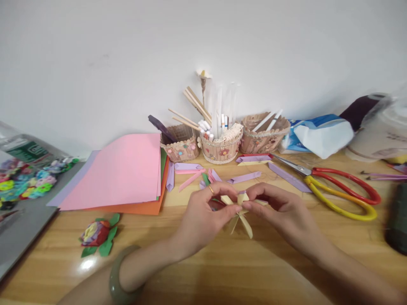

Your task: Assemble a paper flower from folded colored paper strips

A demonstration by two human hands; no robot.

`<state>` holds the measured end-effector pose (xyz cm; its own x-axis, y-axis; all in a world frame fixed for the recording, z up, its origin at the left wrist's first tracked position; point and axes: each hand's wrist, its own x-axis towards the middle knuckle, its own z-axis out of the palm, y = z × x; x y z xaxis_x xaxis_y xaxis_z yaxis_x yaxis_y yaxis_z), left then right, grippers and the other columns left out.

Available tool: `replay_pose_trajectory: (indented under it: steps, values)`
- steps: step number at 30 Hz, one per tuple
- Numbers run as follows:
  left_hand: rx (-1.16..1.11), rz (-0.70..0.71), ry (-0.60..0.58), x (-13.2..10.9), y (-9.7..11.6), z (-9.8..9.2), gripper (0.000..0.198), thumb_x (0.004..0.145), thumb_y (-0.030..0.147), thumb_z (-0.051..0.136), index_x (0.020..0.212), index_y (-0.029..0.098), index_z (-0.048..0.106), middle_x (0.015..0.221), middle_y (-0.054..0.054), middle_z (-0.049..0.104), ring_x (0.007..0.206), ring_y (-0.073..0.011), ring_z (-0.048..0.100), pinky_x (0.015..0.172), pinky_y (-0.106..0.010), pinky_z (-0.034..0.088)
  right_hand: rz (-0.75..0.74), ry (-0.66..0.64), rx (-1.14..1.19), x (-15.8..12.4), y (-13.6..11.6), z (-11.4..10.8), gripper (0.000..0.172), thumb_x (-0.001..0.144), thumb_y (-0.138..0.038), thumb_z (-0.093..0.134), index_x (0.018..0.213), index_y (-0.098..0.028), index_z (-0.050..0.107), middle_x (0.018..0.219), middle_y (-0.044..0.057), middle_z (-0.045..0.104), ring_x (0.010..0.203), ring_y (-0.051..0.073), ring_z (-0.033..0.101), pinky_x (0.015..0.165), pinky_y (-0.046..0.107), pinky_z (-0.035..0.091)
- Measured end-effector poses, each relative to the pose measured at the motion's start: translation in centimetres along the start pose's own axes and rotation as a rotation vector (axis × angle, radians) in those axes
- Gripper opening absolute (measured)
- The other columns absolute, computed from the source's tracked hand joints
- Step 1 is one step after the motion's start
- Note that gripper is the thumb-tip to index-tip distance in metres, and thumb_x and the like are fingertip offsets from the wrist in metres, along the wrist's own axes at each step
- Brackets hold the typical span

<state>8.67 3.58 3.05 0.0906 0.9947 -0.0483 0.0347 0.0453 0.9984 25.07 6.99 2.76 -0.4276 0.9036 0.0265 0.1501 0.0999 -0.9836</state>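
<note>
Both hands meet above the table, pinching a pale yellow folded-paper flower [246, 225] with several strips splayed outward. My left hand [206, 216] is closed on its left side, thumb and forefinger at the centre. From the right, my right hand [280, 212] pinches it near the top of the middle part. A bit of purple shows at the tip between the fingers. Behind the hands lie folded paper strips, among them a purple strip [244, 177] and a pink strip [190, 181]. A finished-looking paper flower [95, 234] with green leaves rests at the left.
Coloured paper sheets [127, 173] are stacked at the left, beside a grey board [28, 228] bearing small colourful pieces. Along the wall stand decorated baskets [221, 150] of sticks and pens. Scissors [343, 180] with red and yellow handles and a tissue pack [321, 131] lie at the right.
</note>
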Motion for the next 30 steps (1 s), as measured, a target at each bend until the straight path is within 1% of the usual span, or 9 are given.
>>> replay_pose_trajectory:
  steps: [4,7,10,12,16,21,25,27,30]
  values:
    - [-0.011,-0.076,-0.022,0.5,0.5,-0.3,0.016,0.066,0.022,0.065,0.077,0.017,0.053,0.077,0.0,0.054,0.07,-0.0123,0.051,0.062,-0.025,0.041,0.119,-0.053,0.117,0.4,0.1,0.2,0.024,0.068,-0.04,0.069,0.065,-0.019,0.057,0.064,-0.003,0.054,0.061,0.011,0.049,0.058,0.024,0.04]
    - [-0.053,-0.147,-0.064,0.8,0.7,-0.6,0.016,0.063,0.023,0.065,0.071,0.017,0.052,0.071,0.002,0.052,0.064,-0.01,0.047,0.059,-0.023,0.037,0.181,-0.103,0.16,0.5,-0.1,0.3,0.026,0.068,-0.041,0.068,0.064,-0.018,0.055,0.061,-0.004,0.051,0.058,0.01,0.046,0.055,0.023,0.037]
    - [-0.203,-0.21,-0.134,0.9,0.7,-0.8,0.016,0.066,0.029,0.061,0.067,0.016,0.051,0.063,0.002,0.052,0.058,-0.0091,0.046,0.056,-0.022,0.036,0.197,-0.125,0.166,0.4,-0.2,0.4,0.028,0.067,-0.043,0.067,0.063,-0.018,0.054,0.06,-0.004,0.049,0.056,0.01,0.044,0.054,0.023,0.036]
    - [-0.297,-0.235,-0.156,0.8,0.7,-0.9,0.02,0.07,0.035,0.056,0.065,0.016,0.051,0.061,0.001,0.052,0.057,-0.0102,0.048,0.055,-0.023,0.037,0.199,-0.139,0.165,0.3,-0.2,0.4,0.03,0.067,-0.044,0.067,0.063,-0.018,0.053,0.06,-0.004,0.05,0.057,0.01,0.045,0.054,0.024,0.036]
    - [-0.294,-0.248,-0.128,0.8,0.7,-0.9,0.03,0.074,0.043,0.051,0.063,0.015,0.055,0.062,-0.001,0.055,0.057,-0.0112,0.051,0.054,-0.023,0.036,0.181,-0.173,0.181,0.3,0.0,0.4,0.029,0.067,-0.044,0.067,0.064,-0.018,0.053,0.062,-0.003,0.052,0.058,0.011,0.048,0.056,0.024,0.038]
    - [-0.278,-0.292,-0.121,0.9,0.8,-1.1,0.017,0.064,0.03,0.065,0.061,0.015,0.057,0.057,0.002,0.057,0.053,-0.009,0.05,0.054,-0.021,0.035,0.185,-0.149,0.207,0.3,-0.1,0.3,0.028,0.063,-0.04,0.072,0.063,-0.019,0.053,0.057,-0.005,0.051,0.053,0.01,0.047,0.052,0.024,0.038]
    - [-0.313,-0.257,-0.128,0.9,1.0,-1.2,0.021,0.072,0.032,0.059,0.061,0.014,0.059,0.061,-0.001,0.058,0.059,-0.0104,0.053,0.056,-0.022,0.038,0.208,-0.109,0.246,0.3,-0.6,0.1,0.023,0.063,-0.034,0.072,0.064,-0.018,0.055,0.059,-0.005,0.055,0.055,0.009,0.05,0.055,0.023,0.04]
    - [-0.319,-0.245,-0.148,0.9,1.2,-1.1,0.021,0.072,0.034,0.058,0.065,0.014,0.058,0.063,-0.001,0.059,0.06,-0.0106,0.053,0.057,-0.022,0.039,0.201,-0.097,0.236,0.4,-0.7,0.0,0.02,0.064,-0.033,0.071,0.064,-0.018,0.057,0.061,-0.005,0.056,0.057,0.009,0.051,0.057,0.023,0.04]
    - [-0.248,-0.24,-0.144,0.8,1.4,-0.7,0.019,0.059,0.024,0.067,0.07,0.015,0.055,0.066,0.001,0.057,0.062,-0.0098,0.051,0.059,-0.022,0.039,0.193,-0.067,0.201,0.4,-0.5,0.1,0.02,0.063,-0.033,0.071,0.065,-0.018,0.057,0.062,-0.005,0.055,0.057,0.01,0.051,0.058,0.024,0.041]
